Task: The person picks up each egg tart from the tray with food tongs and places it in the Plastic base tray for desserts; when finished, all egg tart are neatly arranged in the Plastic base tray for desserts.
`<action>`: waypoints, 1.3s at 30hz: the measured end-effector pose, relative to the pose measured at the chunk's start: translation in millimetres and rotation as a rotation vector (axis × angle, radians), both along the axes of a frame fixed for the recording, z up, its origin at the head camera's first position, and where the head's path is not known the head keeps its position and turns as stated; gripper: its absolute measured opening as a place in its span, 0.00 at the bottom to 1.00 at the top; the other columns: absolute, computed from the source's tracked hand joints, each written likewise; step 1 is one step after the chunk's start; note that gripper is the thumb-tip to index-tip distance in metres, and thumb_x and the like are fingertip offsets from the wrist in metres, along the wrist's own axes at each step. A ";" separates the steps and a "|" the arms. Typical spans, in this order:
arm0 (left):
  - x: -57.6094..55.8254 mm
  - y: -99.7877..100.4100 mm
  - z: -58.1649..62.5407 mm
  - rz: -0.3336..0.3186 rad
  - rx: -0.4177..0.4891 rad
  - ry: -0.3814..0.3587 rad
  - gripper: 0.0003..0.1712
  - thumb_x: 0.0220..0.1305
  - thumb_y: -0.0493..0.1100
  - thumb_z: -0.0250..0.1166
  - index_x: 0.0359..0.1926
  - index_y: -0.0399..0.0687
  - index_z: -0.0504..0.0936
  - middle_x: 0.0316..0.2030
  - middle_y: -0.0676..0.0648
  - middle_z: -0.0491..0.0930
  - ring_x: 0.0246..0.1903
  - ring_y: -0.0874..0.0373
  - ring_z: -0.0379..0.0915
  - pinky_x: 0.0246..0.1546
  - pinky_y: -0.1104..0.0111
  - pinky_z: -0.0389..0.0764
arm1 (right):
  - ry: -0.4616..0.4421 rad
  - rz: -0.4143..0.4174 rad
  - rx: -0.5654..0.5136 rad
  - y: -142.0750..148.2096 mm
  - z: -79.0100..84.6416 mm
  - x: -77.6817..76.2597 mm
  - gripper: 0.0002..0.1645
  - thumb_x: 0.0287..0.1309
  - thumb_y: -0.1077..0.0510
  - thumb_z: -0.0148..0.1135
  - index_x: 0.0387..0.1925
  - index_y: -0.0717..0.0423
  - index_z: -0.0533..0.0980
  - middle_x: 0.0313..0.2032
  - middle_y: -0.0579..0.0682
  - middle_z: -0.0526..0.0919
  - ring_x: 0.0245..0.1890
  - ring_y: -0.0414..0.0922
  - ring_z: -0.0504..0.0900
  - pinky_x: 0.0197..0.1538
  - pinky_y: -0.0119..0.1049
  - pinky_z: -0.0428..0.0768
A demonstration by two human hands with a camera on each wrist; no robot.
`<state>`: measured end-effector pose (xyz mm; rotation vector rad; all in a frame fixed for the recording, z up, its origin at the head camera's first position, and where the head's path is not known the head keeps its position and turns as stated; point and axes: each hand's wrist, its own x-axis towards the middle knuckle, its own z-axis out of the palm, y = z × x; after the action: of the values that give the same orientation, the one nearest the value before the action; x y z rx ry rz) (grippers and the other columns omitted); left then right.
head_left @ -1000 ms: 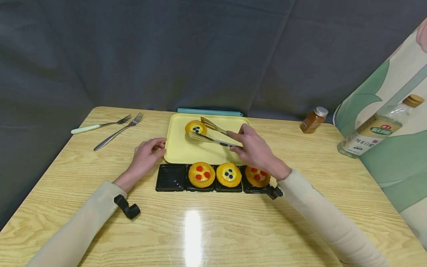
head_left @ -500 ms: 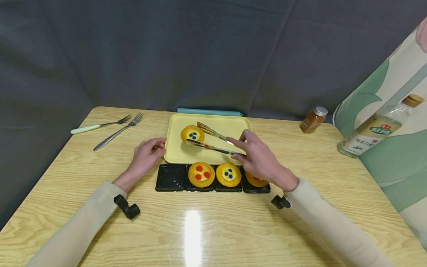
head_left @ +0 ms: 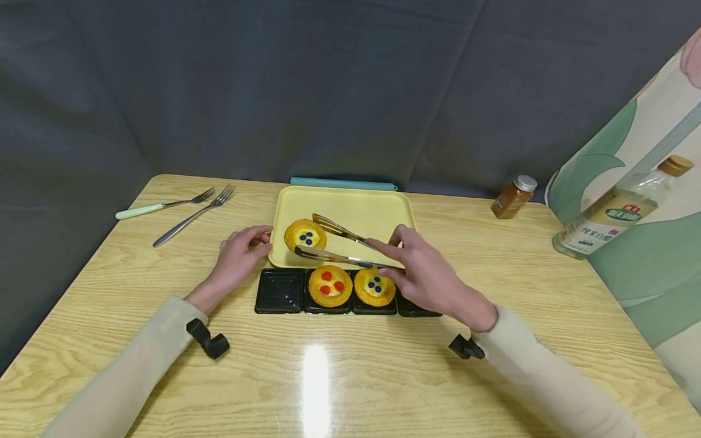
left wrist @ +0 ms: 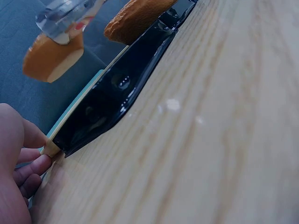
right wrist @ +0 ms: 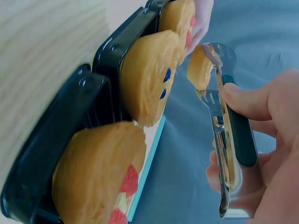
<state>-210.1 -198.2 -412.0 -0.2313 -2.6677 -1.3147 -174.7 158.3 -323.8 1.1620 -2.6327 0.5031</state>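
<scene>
My right hand holds metal tongs with dark grips. Their tips grip a tart topped with blue dots. In the left wrist view this tart hangs above the level of the black holders. Below it lies the yellow tray, whose left edge my left hand pinches between thumb and fingers. Along the tray's front runs a row of black square holders; the leftmost is bare. A red-dotted tart and a blue-dotted tart fill the middle ones. Another red-dotted tart is hidden behind my right hand in the head view.
Two forks, one green-handled and one all metal, lie at the left. A teal strip runs behind the tray. To the right stand a spice jar and a tall bottle. A dark curtain hangs behind the table.
The tongs and the blue-dotted tart have come left and nearer, from the tray's middle to its front left corner, and the tart looks higher. My left hand has stayed put.
</scene>
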 end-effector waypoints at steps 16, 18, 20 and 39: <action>0.6 0.2 1.1 -0.002 -0.007 -0.010 0.23 0.72 0.39 0.59 0.65 0.37 0.75 0.46 0.41 0.80 0.52 0.43 0.69 0.60 0.45 0.51 | 0.012 0.117 0.055 -15.1 -2.0 19.2 0.34 0.59 0.59 0.73 0.67 0.52 0.75 0.36 0.45 0.65 0.29 0.39 0.62 0.28 0.30 0.65; 0.7 0.0 1.0 -0.003 -0.006 -0.013 0.23 0.72 0.39 0.59 0.65 0.37 0.75 0.46 0.41 0.80 0.52 0.43 0.69 0.61 0.45 0.51 | 0.023 0.134 0.061 -17.1 -3.0 20.2 0.33 0.59 0.59 0.73 0.66 0.52 0.76 0.36 0.44 0.65 0.29 0.38 0.63 0.28 0.29 0.65; 0.7 -0.2 0.7 -0.005 -0.004 -0.015 0.24 0.72 0.39 0.59 0.66 0.37 0.75 0.46 0.41 0.80 0.52 0.43 0.69 0.61 0.45 0.50 | 0.034 0.156 0.067 -18.9 -4.1 21.0 0.32 0.59 0.60 0.74 0.65 0.53 0.77 0.36 0.44 0.65 0.30 0.39 0.63 0.29 0.29 0.66; 0.9 0.0 0.9 -0.004 0.002 -0.020 0.24 0.72 0.40 0.59 0.66 0.38 0.75 0.47 0.41 0.80 0.52 0.43 0.69 0.62 0.45 0.49 | 0.002 0.198 0.074 -24.9 -9.8 22.0 0.33 0.58 0.59 0.74 0.65 0.53 0.77 0.36 0.44 0.68 0.33 0.40 0.64 0.32 0.30 0.66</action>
<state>-209.1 -198.2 -411.1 -0.2249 -2.6835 -1.3278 -152.6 133.4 -333.6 1.4542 -2.5681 0.4414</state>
